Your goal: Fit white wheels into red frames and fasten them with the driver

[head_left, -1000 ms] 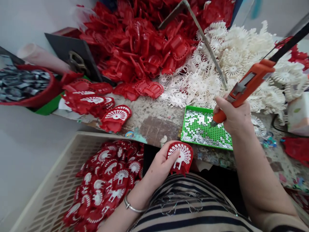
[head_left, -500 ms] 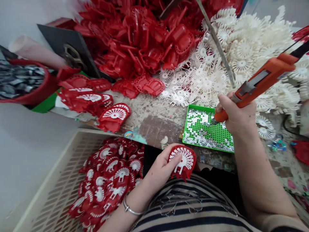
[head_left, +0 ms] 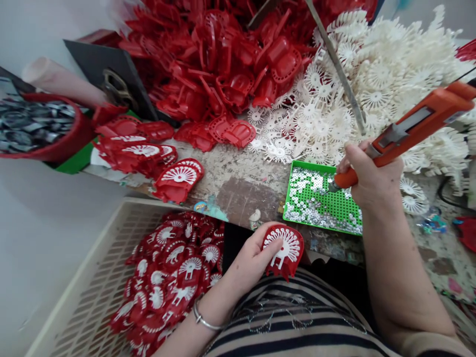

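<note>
Low in front of my body, my left hand is closed around a red plastic part with a white fan-shaped insert on its face. My left thumb presses on the insert. My right hand grips an orange electric screwdriver, its body slanting up to the right. The tool's tip points down into a green perforated tray. Small silvery washer-like pieces are scattered across that tray. Whether the tip touches one of them I cannot tell.
Red plastic parts are heaped at the back, beside a pile of white fan-shaped pieces. A metal strip leans across them. Several assembled parts lie left on the worn bench; a cream crate below holds many more.
My right hand and the screwdriver have shifted slightly right in view, the tip still over the tray. My left hand keeps the same hold on the red part.
</note>
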{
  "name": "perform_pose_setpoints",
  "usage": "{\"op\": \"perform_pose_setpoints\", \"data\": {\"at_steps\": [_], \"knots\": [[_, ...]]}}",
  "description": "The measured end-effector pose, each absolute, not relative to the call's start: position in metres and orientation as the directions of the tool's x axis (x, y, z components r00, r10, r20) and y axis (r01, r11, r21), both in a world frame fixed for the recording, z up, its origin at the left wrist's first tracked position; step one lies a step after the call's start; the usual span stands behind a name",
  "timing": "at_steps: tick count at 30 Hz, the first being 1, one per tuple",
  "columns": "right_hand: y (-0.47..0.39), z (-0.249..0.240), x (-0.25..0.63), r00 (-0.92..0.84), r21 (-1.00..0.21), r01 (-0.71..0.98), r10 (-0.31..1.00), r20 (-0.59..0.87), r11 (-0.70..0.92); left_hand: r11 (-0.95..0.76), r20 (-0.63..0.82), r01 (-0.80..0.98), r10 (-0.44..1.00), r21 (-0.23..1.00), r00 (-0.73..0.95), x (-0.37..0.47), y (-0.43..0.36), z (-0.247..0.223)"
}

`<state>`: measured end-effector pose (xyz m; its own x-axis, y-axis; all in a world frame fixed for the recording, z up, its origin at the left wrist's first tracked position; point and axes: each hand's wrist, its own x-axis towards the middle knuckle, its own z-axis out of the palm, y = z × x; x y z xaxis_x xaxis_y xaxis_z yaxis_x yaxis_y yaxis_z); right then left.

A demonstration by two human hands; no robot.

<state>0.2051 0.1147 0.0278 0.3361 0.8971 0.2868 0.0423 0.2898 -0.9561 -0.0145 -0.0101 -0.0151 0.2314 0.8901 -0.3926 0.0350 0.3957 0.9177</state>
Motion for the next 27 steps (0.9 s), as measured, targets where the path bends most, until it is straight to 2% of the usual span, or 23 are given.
{"op": "perform_pose_setpoints", "data": {"at_steps": [10,17,23,27], "knots": [[0.117,0.025,0.208,0.364,-0.952,-0.008,0.888,0.282,0.305,0.454,-0.437,-0.004,0.86,0.891,0.264,-0.011,-0.012,-0.015],[0.117,0.032,0.206,0.39,-0.957,-0.021,0.884,0.259,0.289,0.424,-0.424,0.073,0.847,0.903,0.321,-0.014,-0.014,-0.013],[0.098,0.061,0.199,0.357,-0.915,-0.179,0.891,0.281,0.36,0.213,-0.285,0.205,0.85,0.955,0.444,-0.011,-0.011,-0.006],[0.072,0.081,0.189,0.262,-0.898,-0.296,0.932,0.251,0.325,-0.088,-0.035,0.197,0.836,0.976,0.548,0.001,-0.008,0.0]]}}
